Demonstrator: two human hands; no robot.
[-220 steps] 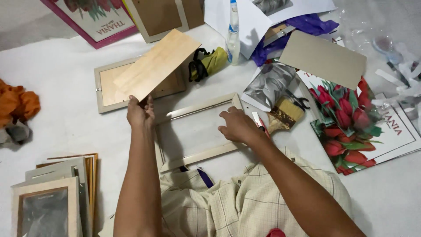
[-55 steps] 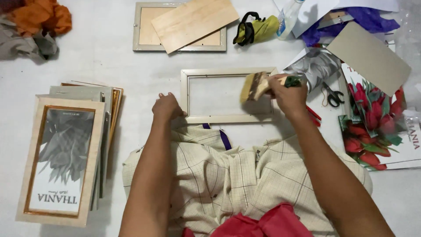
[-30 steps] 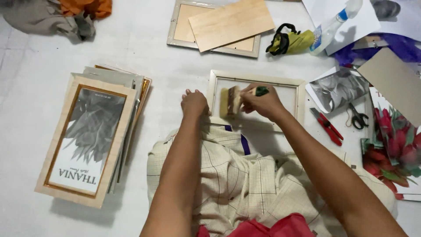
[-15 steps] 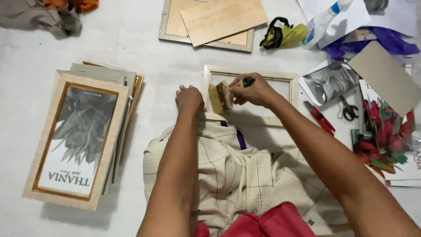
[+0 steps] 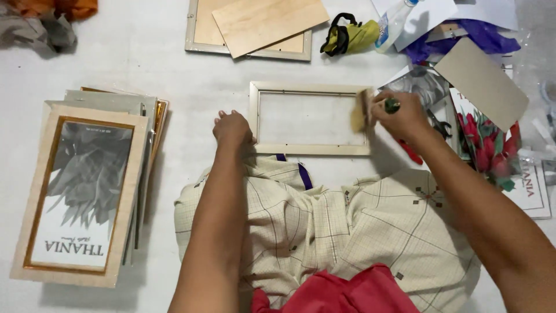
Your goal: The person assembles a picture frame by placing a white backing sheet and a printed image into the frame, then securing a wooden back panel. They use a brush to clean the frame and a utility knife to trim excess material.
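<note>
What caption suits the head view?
Left hand steadies a pale frame; right hand holds a brush on it.

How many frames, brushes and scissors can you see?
Empty frames: 2, one under the hands and one at the top
Stack of framed pictures: 1
Brushes: 1
Scissors: 1
Total: 5

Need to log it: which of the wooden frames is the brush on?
The empty frame in front of the person, brush at its right end; unlike the top frame, no board covers it.
</note>
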